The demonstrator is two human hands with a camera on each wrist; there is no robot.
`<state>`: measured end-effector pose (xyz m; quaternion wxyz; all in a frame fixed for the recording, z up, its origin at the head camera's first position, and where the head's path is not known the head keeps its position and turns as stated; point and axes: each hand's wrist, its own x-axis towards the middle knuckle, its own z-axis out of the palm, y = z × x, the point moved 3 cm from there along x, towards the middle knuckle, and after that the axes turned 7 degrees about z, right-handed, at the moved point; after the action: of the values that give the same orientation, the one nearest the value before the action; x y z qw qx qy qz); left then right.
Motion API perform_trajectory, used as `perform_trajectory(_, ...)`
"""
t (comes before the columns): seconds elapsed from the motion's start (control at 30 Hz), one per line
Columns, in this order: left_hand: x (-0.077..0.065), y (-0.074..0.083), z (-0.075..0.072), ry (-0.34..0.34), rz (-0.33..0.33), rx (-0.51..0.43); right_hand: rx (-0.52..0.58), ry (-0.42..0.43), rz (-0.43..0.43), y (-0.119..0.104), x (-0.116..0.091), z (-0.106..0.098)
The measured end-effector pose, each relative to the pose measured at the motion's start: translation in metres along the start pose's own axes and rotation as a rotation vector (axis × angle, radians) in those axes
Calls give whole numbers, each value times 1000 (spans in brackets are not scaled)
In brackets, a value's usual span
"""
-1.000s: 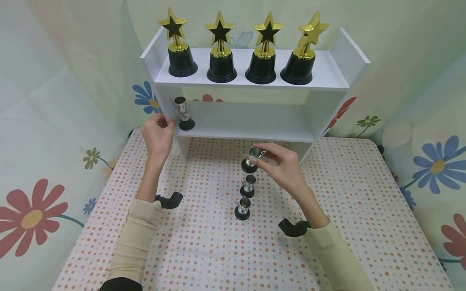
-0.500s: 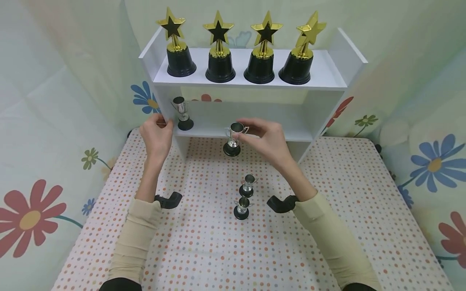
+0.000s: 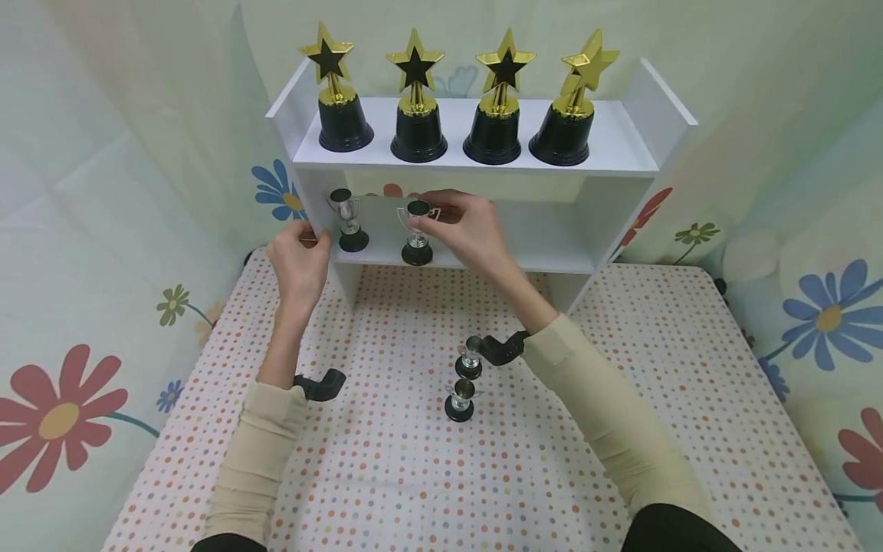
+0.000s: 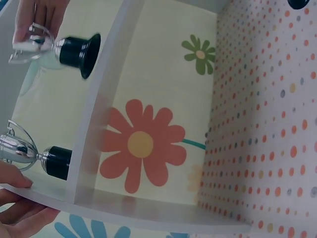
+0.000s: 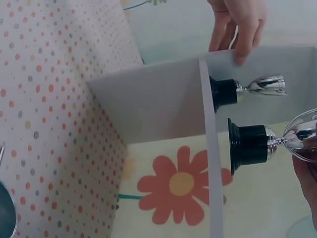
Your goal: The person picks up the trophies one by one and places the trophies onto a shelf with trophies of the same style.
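In the head view my right hand (image 3: 465, 226) pinches a small silver trophy cup (image 3: 417, 236) with a black base by its upper part. The cup is upright at the front of the middle shelf board; the right wrist view shows a gap between its base (image 5: 247, 146) and the board (image 5: 210, 124). My left hand (image 3: 300, 261) grips the left side panel of the white shelf unit (image 3: 320, 180), fingers and thumb on either side of its edge. Just inside that panel stands another silver trophy cup (image 3: 349, 221). Two more cups, the nearer one (image 3: 460, 400) and the farther one (image 3: 469, 359), stand on the table.
Several gold star trophies (image 3: 498, 130) with black bases line the top shelf. A dotted cloth covers the table (image 3: 386, 475). Flowered cloth (image 3: 138, 230) hangs behind and at the sides. A black wrist mount (image 3: 503, 349) on my right arm overlaps the farther table cup.
My right hand has lifted the trophy cup from the table row and carried it up and left to the middle shelf. My left hand has stayed at the side panel.
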<state>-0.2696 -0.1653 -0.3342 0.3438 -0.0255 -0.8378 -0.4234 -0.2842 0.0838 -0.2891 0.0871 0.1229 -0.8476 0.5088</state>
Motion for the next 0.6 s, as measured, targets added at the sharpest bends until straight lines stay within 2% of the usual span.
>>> perform_trajectory(0.13,-1,-2,-1,5,-9,5,-15,-15,-13,0,9,13)
perform_trajectory(0.33,1,0,0,-6,-4,-16,-39,44,-36,0,19,17)
perform_trajectory(0.6,0,-1,0,-6,22,-1,-14,26,15,9,21,20)
